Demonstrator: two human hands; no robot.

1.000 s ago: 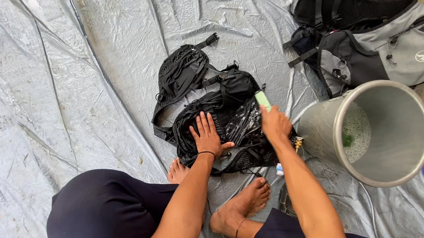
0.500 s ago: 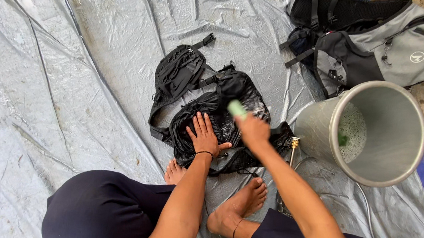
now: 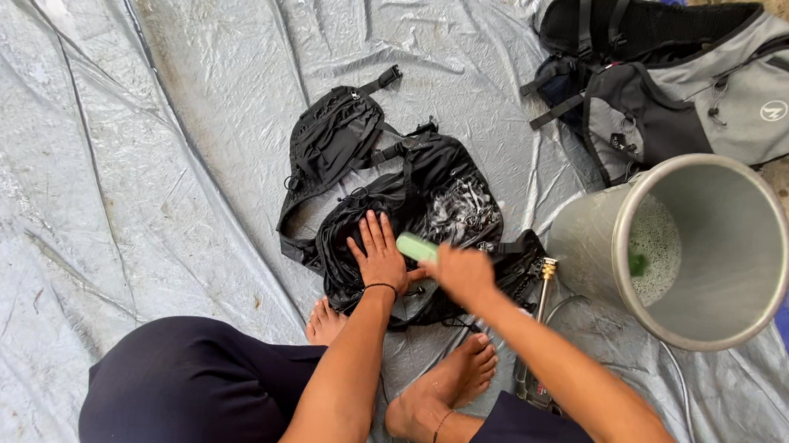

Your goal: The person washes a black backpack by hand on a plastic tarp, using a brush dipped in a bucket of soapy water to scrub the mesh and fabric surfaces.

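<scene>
My right hand (image 3: 463,271) has swept the green brush (image 3: 417,247) back toward me, from the far side of the black bag (image 3: 432,217) to just beside my left hand (image 3: 379,256); suds show where it passed. Right grip clamped on brush, left flat and spread, pinning the bag on the tarp (image 3: 141,139). Scrubbing mid-stroke, I'd judge

I note a black bag (image 3: 413,214) at centre, streaked with white suds. The brush (image 3: 417,247) in the right hand (image 3: 461,271) is pale green. The tarp (image 3: 141,139) is silver-grey, crinkled, with a blue edge at the right. At the far right lies a grey-and-black backpack (image 3: 700,86). The bucket (image 3: 698,252) on the right is dull grey metal, white foam and a green spot inside. My trousers (image 3: 198,384) are dark navy.
</scene>
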